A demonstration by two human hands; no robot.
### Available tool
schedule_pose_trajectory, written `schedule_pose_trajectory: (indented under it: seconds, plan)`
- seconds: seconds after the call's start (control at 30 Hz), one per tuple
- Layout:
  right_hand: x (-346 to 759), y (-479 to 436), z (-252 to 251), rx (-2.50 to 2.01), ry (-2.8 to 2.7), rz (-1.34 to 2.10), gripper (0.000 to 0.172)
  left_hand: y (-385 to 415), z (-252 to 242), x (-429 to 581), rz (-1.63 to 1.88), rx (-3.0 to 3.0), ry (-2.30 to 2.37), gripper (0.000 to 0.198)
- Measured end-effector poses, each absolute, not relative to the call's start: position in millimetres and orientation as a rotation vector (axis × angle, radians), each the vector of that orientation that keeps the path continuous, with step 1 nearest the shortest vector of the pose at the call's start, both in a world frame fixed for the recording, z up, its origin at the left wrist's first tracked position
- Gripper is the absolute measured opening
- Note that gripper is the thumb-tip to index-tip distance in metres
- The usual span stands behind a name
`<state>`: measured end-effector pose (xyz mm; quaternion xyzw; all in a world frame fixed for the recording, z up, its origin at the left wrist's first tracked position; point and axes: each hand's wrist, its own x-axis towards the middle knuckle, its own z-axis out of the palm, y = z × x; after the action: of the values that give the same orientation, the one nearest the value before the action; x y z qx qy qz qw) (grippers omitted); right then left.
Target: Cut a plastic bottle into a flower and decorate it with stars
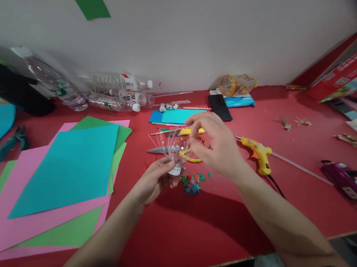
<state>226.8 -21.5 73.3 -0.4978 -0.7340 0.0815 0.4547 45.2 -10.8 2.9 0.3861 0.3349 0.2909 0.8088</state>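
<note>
My left hand (159, 178) is closed around the capped neck of a cut plastic bottle (177, 157), its white cap (175, 171) pointing down. Thin clear strips fan upward and outward from the bottle. At the strips on the right side is my right hand (212, 141), thumb and fingers bent together in a pinch; whether a strip sits between the fingertips is too fine to make out. Behind the bottle lie scissors (191, 155) with yellow handles and a yellow utility knife (190, 131). Small coloured paper stars (193, 184) are heaped just right of the left hand.
Coloured sheets (72, 163) cover the table's left, beside teal pliers (12, 142). Plastic bottles (117, 102) lie along the wall. A yellow glue gun (258, 153) with a glue stick is on the right, near a purple device (345, 180). A black phone (219, 107) lies behind.
</note>
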Motion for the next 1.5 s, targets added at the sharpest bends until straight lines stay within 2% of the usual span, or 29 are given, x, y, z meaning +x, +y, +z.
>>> schedule_pose_trajectory:
  seconds: [0.33,0.67,0.83,1.0,1.1,1.23,1.4,1.5]
  plan:
    - [229,-19,72,-1.266,-1.818,0.213,0.015,-10,5,45,0.619,0.791,0.710,0.024]
    - [231,-18,73,-1.262,-1.645,0.563,0.011,-10,5,44,0.638,0.789,0.716,0.025]
    - [230,-19,73,-1.243,-1.737,0.352,0.013,-10,4,45,0.637,0.805,0.743,0.023]
    - [226,-22,73,-1.179,-1.946,-0.015,0.027,-8,0,46,0.659,0.769,0.777,0.024]
    - [224,-23,72,-1.157,-1.974,-0.051,0.032,-7,-1,46,0.697,0.753,0.776,0.024]
    - [220,-24,69,-1.133,-1.901,0.224,0.034,-5,-1,45,0.728,0.748,0.781,0.028]
    - [216,-25,65,-1.063,-1.733,0.668,0.029,-5,0,45,0.768,0.746,0.770,0.026]
    - [214,-24,65,-1.070,-1.702,0.767,0.025,-6,0,45,0.778,0.751,0.754,0.023]
